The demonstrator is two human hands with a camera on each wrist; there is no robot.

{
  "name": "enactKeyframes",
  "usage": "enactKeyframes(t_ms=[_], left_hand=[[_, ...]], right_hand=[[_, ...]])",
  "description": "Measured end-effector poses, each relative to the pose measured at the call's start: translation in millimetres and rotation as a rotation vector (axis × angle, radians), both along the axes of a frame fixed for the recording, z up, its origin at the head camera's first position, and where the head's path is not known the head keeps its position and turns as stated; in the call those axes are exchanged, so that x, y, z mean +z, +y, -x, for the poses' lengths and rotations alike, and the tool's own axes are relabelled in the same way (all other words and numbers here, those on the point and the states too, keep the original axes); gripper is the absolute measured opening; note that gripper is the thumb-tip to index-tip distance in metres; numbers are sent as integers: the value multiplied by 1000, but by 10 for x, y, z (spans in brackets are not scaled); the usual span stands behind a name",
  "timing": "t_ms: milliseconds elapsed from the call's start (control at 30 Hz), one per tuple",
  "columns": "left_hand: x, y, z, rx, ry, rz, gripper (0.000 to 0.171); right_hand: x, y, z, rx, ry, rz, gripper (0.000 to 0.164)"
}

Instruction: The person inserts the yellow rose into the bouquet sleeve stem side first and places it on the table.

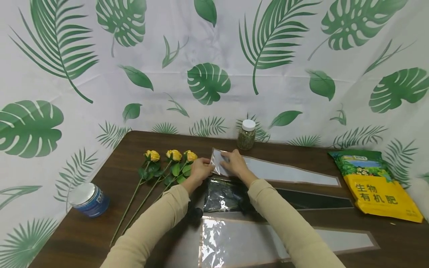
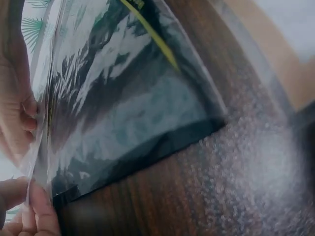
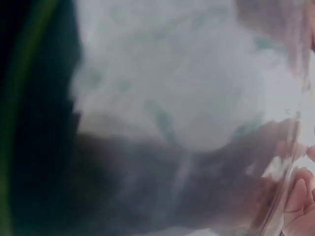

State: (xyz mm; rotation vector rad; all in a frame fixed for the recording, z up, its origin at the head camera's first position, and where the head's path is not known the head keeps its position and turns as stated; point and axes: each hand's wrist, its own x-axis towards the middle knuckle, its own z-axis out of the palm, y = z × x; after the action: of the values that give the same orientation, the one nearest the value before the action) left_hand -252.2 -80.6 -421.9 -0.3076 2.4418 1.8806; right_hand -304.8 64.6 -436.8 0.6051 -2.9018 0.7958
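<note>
A white tapered flower-wrapping sleeve [image 1: 278, 169] with a clear, shiny plastic front lies at the back of the table. At its wide left end, my left hand [image 1: 201, 169] pinches the edge of the plastic between thumb and fingers. Close beside it, my right hand [image 1: 234, 162] has its fingers bent at the same end of the sleeve. In the left wrist view both hands meet along the film's edge, the left fingers [image 2: 42, 211] below. A black sleeve [image 1: 219, 195] lies just in front, partly under my right forearm.
Three yellow roses [image 1: 173, 155] with long stems lie to the left. A blue can [image 1: 88, 200] stands at the left edge, a white-lidded jar [image 1: 246, 134] at the back. Another white sleeve [image 1: 241, 238] lies in front. A yellow-green fertilizer bag [image 1: 375, 186] lies at the right.
</note>
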Motion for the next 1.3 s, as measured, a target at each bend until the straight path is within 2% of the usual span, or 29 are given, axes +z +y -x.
enactKeyframes(t_ms=[133, 333, 500, 633, 733, 933, 1033, 1100, 1200, 1300], left_hand=[[14, 29, -17, -2, 0, -3, 25], [32, 64, 2, -1, 3, 13, 23], [18, 78, 10, 16, 28, -9, 23], [0, 94, 26, 58, 47, -25, 23], [-9, 105, 52, 89, 40, -41, 20], [-46, 96, 77, 118, -3, -106, 19], [-39, 79, 57, 100, -30, -139, 20], [2, 63, 30, 62, -50, -140, 22], [113, -2, -8, -28, -51, -119, 27], [278, -172, -74, -121, -20, -76, 33]], right_hand=[[-29, 30, -3, -33, -13, 150, 31], [17, -7, -55, -101, -80, 390, 32], [15, -36, -94, -125, -30, 459, 23], [3, -7, -126, -119, -25, 487, 21], [-9, 54, -147, -145, -69, 553, 20], [-46, 233, -219, -205, -176, 782, 21], [-35, 291, -270, -200, -228, 829, 23], [-19, 318, -296, -195, -276, 862, 25], [21, 357, -311, -189, -325, 907, 28], [73, 407, -306, -183, -321, 918, 30]])
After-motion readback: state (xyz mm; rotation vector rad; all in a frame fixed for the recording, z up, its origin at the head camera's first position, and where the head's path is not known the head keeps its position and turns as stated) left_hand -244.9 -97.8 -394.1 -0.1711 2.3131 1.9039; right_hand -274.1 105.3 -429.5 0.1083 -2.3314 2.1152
